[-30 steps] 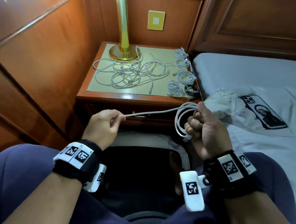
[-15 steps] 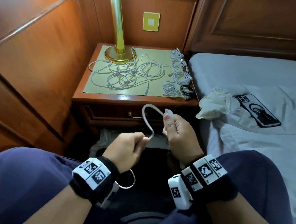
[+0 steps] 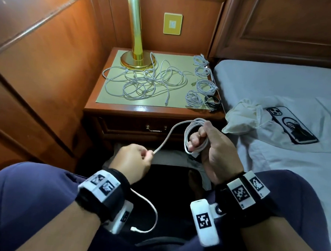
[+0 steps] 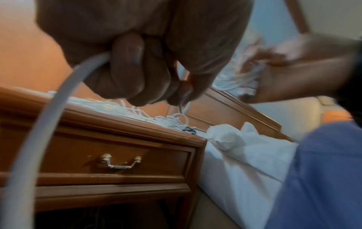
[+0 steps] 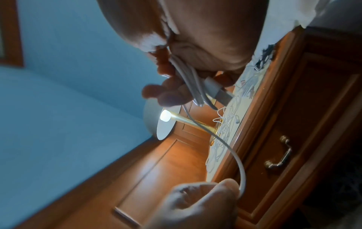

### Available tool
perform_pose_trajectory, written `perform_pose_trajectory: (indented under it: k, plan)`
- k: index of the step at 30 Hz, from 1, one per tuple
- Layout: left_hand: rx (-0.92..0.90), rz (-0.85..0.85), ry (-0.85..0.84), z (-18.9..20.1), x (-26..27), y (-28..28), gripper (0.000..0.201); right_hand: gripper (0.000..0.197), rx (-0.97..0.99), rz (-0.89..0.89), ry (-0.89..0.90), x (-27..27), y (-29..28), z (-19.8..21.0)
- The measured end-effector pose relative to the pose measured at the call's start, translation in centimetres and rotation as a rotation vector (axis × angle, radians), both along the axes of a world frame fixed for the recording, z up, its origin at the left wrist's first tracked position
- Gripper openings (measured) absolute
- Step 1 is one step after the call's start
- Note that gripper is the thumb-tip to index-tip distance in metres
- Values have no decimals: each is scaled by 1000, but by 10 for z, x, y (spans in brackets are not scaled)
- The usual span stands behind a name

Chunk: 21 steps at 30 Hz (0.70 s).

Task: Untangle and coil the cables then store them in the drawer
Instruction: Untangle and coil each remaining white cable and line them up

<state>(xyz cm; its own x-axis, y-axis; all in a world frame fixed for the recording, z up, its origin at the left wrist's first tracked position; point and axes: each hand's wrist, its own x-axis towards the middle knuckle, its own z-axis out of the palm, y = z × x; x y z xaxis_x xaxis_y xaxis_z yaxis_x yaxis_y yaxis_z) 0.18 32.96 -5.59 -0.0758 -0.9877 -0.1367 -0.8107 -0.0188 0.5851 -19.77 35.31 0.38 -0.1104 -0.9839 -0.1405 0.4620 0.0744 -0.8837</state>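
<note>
Right hand (image 3: 213,147) grips cable (image 3: 193,138) loops; left hand (image 3: 132,162) pinches strand. Head view alone shows loose end over lap; right wrist, plug (image 5: 217,91).

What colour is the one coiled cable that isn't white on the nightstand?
Black coiled cable, best seen in the head view.

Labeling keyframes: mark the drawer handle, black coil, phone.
drawer handle (image 4: 121,163): left wrist view, middle of bail.
black coil (image 3: 213,101): head view, its loops.
phone (image 3: 293,125): head view, back case.
</note>
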Motion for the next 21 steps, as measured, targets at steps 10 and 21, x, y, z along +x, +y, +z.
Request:
perform_pose_trajectory:
  k: [10, 21]
  plan:
    - [-157, -566, 269, 7, -17, 26, 38, 35, -204, 175, 1181, 2, 4, -25]
    - [-319, -505, 455, 27, -1, 11, 31, 41, -167, 213, 1184, -4, 2, -18]
